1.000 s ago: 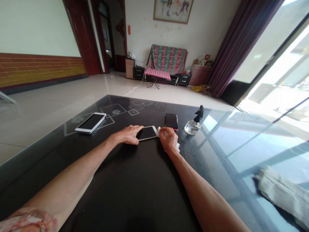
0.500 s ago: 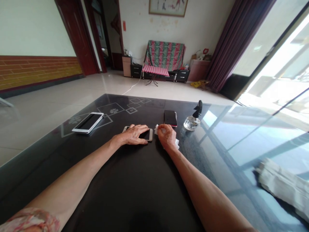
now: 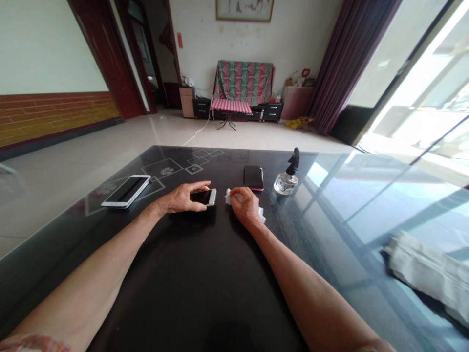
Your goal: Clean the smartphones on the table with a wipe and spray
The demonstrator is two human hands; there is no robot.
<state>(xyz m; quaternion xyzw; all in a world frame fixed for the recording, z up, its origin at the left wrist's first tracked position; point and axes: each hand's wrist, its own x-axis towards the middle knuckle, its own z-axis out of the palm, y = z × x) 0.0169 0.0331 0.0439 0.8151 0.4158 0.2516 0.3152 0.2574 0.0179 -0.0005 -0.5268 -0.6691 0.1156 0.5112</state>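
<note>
My left hand (image 3: 181, 198) grips a gold-edged phone (image 3: 205, 197) by its sides, with the dark screen facing up, just above the black glass table (image 3: 205, 293). My right hand (image 3: 245, 206) rests on the table just right of that phone, closed on a crumpled white tissue (image 3: 229, 196) that sticks out at both ends of the fist. A dark phone with a red edge (image 3: 253, 177) lies just beyond my right hand. A small clear spray bottle with a black trigger top (image 3: 287, 179) stands to its right.
A white phone (image 3: 126, 191) lies face up at the table's left, on a printed square pattern. A stack of folded newspaper (image 3: 428, 274) sits at the right edge. Beyond the table are tiled floor, a covered bench, a doorway, a curtain and a glass door.
My left hand slid the gold-edged phone to the left, away from the tissue, and now holds it by its sides. My right hand kept the tissue and hardly moved.
</note>
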